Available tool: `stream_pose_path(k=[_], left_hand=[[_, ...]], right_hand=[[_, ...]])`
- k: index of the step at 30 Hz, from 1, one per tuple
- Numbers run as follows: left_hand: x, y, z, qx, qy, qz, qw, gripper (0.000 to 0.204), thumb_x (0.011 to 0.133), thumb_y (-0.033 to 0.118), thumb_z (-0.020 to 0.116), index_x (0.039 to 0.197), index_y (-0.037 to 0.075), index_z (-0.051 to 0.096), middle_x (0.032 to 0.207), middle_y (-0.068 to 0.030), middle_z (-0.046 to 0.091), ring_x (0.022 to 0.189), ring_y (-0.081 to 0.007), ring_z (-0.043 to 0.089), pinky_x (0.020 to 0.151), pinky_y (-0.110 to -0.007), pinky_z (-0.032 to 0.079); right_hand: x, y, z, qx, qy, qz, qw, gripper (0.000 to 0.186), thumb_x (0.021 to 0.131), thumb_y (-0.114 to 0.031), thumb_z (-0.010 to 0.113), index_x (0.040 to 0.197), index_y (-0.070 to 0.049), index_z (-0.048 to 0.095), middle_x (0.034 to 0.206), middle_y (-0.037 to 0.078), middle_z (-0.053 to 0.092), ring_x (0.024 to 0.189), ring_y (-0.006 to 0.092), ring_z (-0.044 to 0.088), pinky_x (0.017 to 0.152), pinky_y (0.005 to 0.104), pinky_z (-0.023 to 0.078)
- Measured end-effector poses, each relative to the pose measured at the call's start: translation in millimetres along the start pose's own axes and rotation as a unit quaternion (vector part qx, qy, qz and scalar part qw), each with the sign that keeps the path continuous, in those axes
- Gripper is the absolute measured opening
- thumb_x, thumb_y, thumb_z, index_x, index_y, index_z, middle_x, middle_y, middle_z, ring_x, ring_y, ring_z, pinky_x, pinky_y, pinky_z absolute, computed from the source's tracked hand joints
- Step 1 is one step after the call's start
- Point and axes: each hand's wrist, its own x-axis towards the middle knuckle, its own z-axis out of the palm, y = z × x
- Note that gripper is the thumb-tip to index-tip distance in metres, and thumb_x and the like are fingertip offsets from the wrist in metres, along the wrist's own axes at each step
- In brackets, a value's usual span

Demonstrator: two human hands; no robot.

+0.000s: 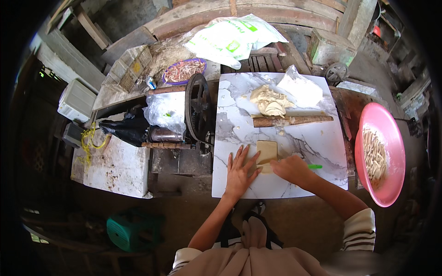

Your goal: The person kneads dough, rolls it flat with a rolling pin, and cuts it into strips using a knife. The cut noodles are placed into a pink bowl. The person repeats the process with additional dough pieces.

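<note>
The left hand (240, 175) lies spread beside the dough sheet (267, 151) on the tabletop (232, 112); the closed right hand (290, 169) seemingly grips a green-handled tool (315, 166); cutting seems in hand; the next stroke calls for steady dough; a rolling pin (293, 121) lies beyond.

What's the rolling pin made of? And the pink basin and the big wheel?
Rolling pin: likely wood; matte brown, unevenly coloured.
Basin: probably plastic; smooth, slightly shiny, pink all over.
Big wheel: perhaps iron, but I'm unsure; dark, dull, thick-rimmed.
</note>
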Motion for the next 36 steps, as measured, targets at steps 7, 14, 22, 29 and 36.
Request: stream_pose_path(k=[7,14,22,29,36], left_hand=[[-0.4,-0.2,2.2,0.008,0.008,0.002,1.0,0.057,0.08,0.029,0.068,0.133,0.025,0.048,0.144,-0.0084,0.033,0.136,-0.0268,0.027,0.11,-0.053,0.016],[0.2,1.3,0.3,0.013,0.005,0.006,1.0,0.057,0.08,0.029,0.068,0.133,0.024,0.049,0.144,-0.0082,0.034,0.136,-0.0268,0.027,0.11,-0.053,0.016],[-3.7,2.4,-1.9,-0.033,0.034,0.022,0.999,0.051,0.074,0.024,0.073,0.121,0.016,0.054,0.132,-0.0098,0.041,0.126,-0.0297,0.036,0.107,-0.051,0.023],[15.5,6.7,-4.3,-0.071,0.014,0.166,0.984,0.033,0.07,0.02,0.075,0.096,0.01,0.058,0.098,-0.0054,0.05,0.095,-0.0251,0.047,0.084,-0.038,0.039],[23.5,1.3,-8.0,0.047,0.038,0.315,0.947,0.015,0.076,0.018,0.069,0.085,0.01,0.06,0.085,-0.0016,0.054,0.087,-0.0204,0.052,0.079,-0.034,0.041]], right_hand=[[-11.1,5.8,-4.8,-0.02,-0.021,0.009,1.0,0.005,0.078,-0.014,0.055,0.076,-0.011,0.053,0.054,0.004,0.058,0.049,0.0217,0.061,0.042,0.0352,0.044],[-27.1,16.2,-8.0,-0.032,-0.065,0.033,0.997,0.003,0.079,-0.014,0.054,0.077,-0.011,0.054,0.055,0.005,0.059,0.048,0.0236,0.061,0.042,0.0367,0.045],[-59.8,32.2,-26.3,-0.05,-0.121,0.08,0.988,0.009,0.085,-0.019,0.053,0.081,-0.01,0.053,0.055,0.006,0.056,0.049,0.0257,0.06,0.043,0.0387,0.046],[-100.2,57.2,20.2,-0.036,0.068,0.221,0.972,0.027,0.085,-0.033,0.059,0.094,-0.009,0.051,0.09,0.011,0.056,0.079,0.0233,0.063,0.057,0.0364,0.053],[-66.5,39.2,7.0,-0.003,0.135,0.229,0.964,0.04,0.08,-0.03,0.065,0.11,-0.009,0.05,0.108,0.012,0.049,0.102,0.0297,0.048,0.085,0.0412,0.042]])
